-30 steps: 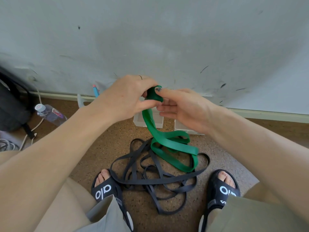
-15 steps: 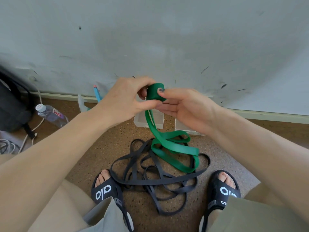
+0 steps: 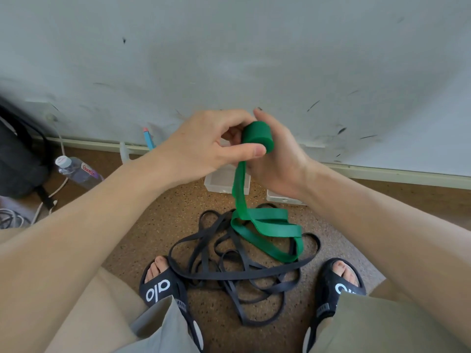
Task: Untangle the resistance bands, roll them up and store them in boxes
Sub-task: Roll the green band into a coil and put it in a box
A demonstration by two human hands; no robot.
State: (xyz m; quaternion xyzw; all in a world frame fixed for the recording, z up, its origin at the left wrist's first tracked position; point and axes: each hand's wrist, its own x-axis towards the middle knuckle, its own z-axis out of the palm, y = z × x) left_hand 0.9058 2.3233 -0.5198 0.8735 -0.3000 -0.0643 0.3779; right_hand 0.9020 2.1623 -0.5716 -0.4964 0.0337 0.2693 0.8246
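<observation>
— Where is the wide green rubber resistance band (image 3: 257, 135)?
— Its rolled end sits between both hands; the left hand (image 3: 204, 146) pinches it, the right hand (image 3: 279, 159) cups it, and the tail trails to the floor.

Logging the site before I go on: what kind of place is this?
Probably an indoor room corner, informal rather than a gym: speckled cork-like floor, scuffed grey wall, and a backpack, water bottle and cables left on the floor.
</observation>
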